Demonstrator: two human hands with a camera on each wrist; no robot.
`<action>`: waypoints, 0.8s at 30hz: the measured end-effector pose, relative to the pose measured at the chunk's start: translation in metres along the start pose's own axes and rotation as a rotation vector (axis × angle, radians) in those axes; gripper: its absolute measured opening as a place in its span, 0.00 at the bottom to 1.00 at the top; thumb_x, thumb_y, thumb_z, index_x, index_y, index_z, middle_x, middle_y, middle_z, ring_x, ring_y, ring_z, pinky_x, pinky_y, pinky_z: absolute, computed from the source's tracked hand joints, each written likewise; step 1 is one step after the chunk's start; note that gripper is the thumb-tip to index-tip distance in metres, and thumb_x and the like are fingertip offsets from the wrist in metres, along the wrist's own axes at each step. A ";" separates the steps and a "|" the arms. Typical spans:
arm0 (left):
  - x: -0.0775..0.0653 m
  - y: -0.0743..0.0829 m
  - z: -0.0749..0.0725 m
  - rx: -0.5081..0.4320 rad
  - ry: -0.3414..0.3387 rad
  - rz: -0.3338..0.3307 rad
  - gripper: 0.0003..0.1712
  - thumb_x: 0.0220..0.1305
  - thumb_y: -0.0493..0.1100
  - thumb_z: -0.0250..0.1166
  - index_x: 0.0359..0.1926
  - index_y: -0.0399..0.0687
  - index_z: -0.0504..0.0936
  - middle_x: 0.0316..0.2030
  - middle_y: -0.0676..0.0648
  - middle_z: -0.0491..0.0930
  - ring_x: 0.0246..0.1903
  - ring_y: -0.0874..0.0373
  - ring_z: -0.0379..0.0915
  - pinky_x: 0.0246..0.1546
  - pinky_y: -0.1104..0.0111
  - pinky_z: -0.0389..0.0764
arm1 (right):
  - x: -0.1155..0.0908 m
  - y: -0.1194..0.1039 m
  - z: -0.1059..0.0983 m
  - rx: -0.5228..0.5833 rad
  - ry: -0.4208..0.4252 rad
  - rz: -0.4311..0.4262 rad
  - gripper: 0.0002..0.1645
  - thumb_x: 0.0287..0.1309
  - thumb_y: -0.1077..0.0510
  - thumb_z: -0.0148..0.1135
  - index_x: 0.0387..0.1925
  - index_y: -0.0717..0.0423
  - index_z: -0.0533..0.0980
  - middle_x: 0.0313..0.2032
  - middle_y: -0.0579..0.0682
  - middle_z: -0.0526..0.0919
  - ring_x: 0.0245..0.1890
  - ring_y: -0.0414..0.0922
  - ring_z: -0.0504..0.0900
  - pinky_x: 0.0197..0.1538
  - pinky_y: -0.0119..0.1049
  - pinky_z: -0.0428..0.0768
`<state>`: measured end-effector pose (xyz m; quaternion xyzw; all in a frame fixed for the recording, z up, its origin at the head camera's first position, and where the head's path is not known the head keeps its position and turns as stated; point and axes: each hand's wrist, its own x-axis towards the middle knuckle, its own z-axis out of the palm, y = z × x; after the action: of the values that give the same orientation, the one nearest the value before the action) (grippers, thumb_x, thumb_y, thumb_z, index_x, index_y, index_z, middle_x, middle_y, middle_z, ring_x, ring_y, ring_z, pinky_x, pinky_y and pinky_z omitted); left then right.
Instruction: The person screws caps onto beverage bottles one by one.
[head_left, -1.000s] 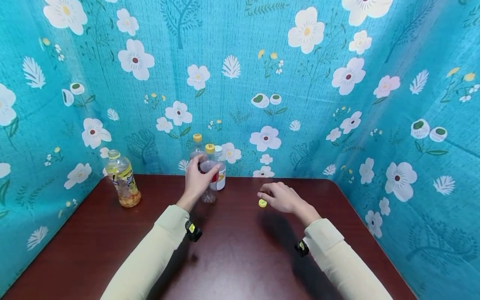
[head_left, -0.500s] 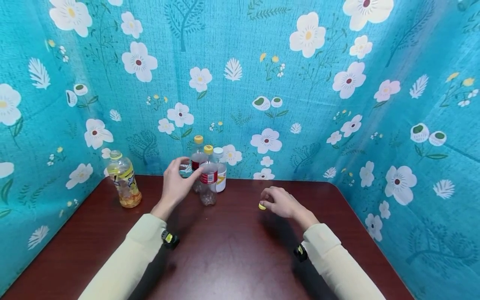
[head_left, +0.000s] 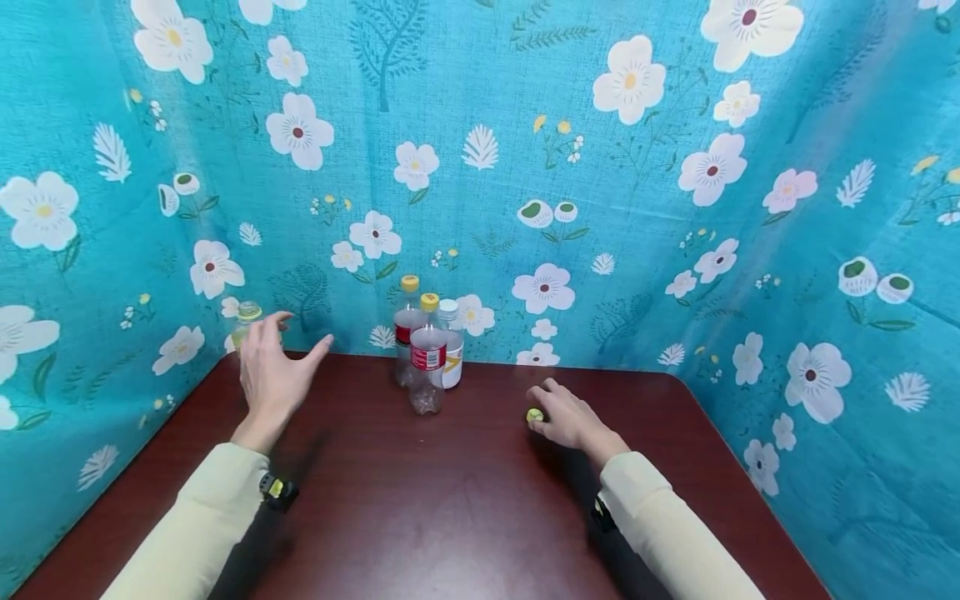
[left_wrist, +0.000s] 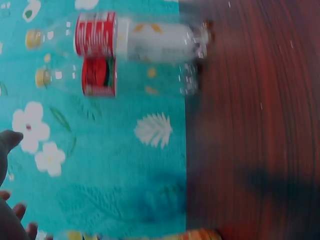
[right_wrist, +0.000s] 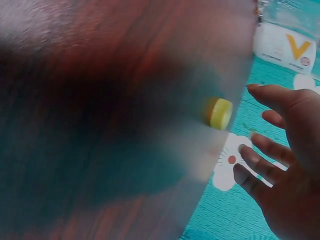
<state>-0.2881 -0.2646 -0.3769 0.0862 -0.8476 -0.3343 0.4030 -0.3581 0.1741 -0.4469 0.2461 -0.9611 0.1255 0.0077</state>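
Observation:
My left hand (head_left: 273,371) is raised over the table's left side, fingers spread and holding nothing. Behind it stands a clear, yellow-labelled drink bottle (head_left: 248,312), mostly hidden by the hand; only a strip of it enters the left wrist view at the bottom. On the right, a small yellow bottle cap (head_left: 534,415) lies on the table. The fingers of my right hand (head_left: 568,414) are loosely bent just over the cap. In the right wrist view, a gap shows between thumb and fingers and the cap (right_wrist: 220,114), with nothing gripped.
Two clear bottles with red labels and yellow caps, one in front (head_left: 427,358) and one behind (head_left: 408,321), stand near the table's back edge. A white-capped bottle (head_left: 453,358) stands beside them. Flowered blue cloth (head_left: 480,208) hangs behind the dark wooden table (head_left: 450,500).
My left hand has let go of the front red-labelled bottle and moved left to the yellow-labelled one. My right hand stays by the yellow cap, its fingers now a little wider apart.

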 end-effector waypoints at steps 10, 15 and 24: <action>0.028 -0.041 -0.016 0.043 0.045 -0.213 0.58 0.57 0.66 0.73 0.77 0.52 0.52 0.66 0.32 0.57 0.65 0.36 0.50 0.62 0.40 0.60 | 0.003 0.005 0.012 0.021 -0.025 0.040 0.36 0.63 0.51 0.72 0.68 0.56 0.70 0.59 0.58 0.71 0.53 0.52 0.76 0.55 0.50 0.81; 0.035 -0.059 -0.013 0.016 -0.079 -0.288 0.63 0.59 0.66 0.71 0.80 0.46 0.44 0.70 0.30 0.51 0.68 0.33 0.51 0.66 0.38 0.61 | 0.007 0.005 0.015 0.056 -0.070 0.072 0.37 0.64 0.53 0.71 0.70 0.57 0.69 0.62 0.61 0.69 0.52 0.54 0.80 0.57 0.52 0.80; 0.037 -0.067 -0.009 -0.011 -0.172 -0.284 0.54 0.65 0.60 0.68 0.78 0.38 0.52 0.67 0.27 0.63 0.67 0.31 0.61 0.65 0.38 0.67 | 0.015 0.006 0.018 0.046 -0.036 0.002 0.19 0.61 0.60 0.72 0.54 0.57 0.83 0.48 0.55 0.78 0.47 0.50 0.78 0.53 0.49 0.81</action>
<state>-0.3146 -0.3352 -0.3921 0.1741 -0.8564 -0.3988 0.2778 -0.3735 0.1675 -0.4643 0.2474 -0.9581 0.1433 -0.0152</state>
